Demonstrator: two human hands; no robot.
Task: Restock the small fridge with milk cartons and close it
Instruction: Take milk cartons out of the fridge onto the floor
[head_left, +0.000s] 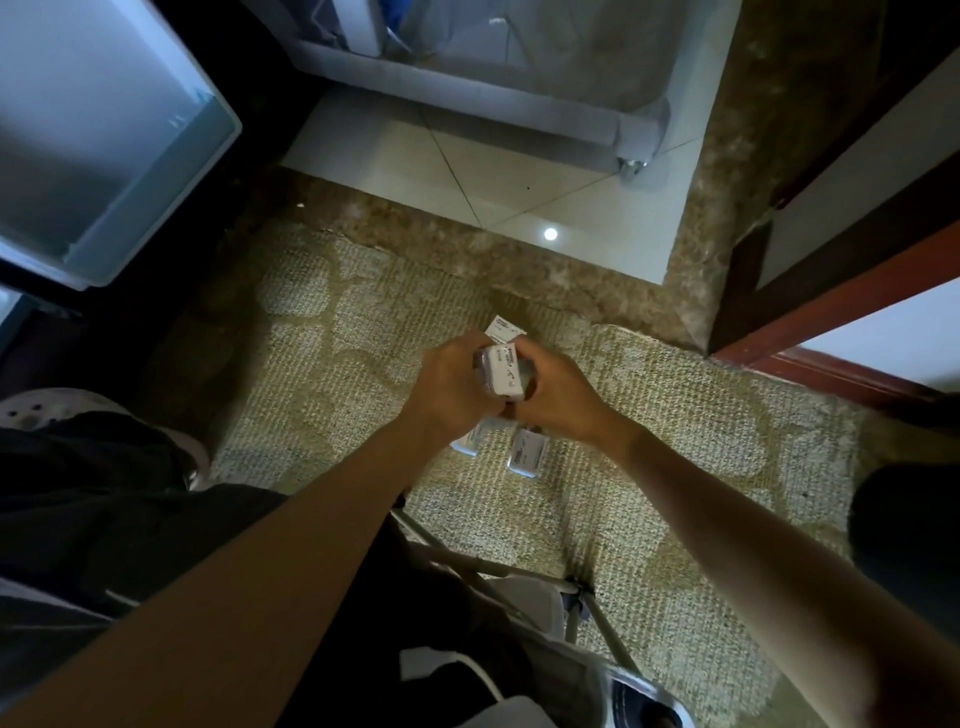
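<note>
A small white milk carton (505, 375) is held above the rug between both hands. My left hand (451, 387) grips its left side and my right hand (558, 389) grips its right side. Under my hands more white cartons stand on the rug: one (525, 453) near my right wrist, one (467, 441) partly hidden below my left hand, and one (503, 329) peeking out beyond my fingers. The small fridge stands open at the upper left, with its pale door shelf (150, 192) showing.
A beige patterned rug (675, 467) covers the floor under the cartons. A grey sofa base (467, 88) stands on white tiles ahead. A dark wooden door frame (831, 291) runs along the right. A folding stool's metal legs (582, 603) and my shoes are below.
</note>
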